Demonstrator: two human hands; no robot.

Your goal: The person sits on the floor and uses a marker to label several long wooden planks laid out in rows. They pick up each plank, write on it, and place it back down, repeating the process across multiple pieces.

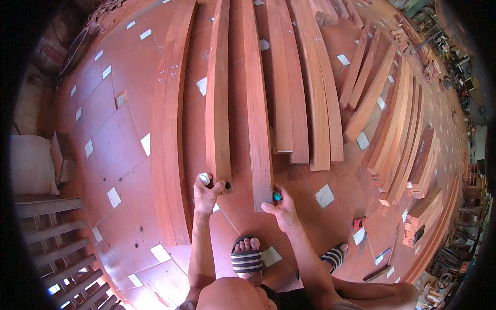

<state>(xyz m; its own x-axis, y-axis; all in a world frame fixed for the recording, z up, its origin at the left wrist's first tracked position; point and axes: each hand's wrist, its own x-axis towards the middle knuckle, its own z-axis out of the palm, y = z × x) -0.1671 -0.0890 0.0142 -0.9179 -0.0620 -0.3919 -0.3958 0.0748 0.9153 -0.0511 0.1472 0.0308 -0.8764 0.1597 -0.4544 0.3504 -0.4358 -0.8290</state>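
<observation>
Wooden beams [258, 129] at both hands [206, 194] [282, 211], striped sandal [247, 262] close, timbers [284, 103] alongside

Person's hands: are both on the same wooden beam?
No, the left hand is on the near end of one wooden beam and the right hand on the next beam.

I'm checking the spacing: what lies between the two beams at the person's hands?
In the head view, only reddish tiled floor shows between the left beam, at the left hand, and the right beam, at the right hand.
</observation>
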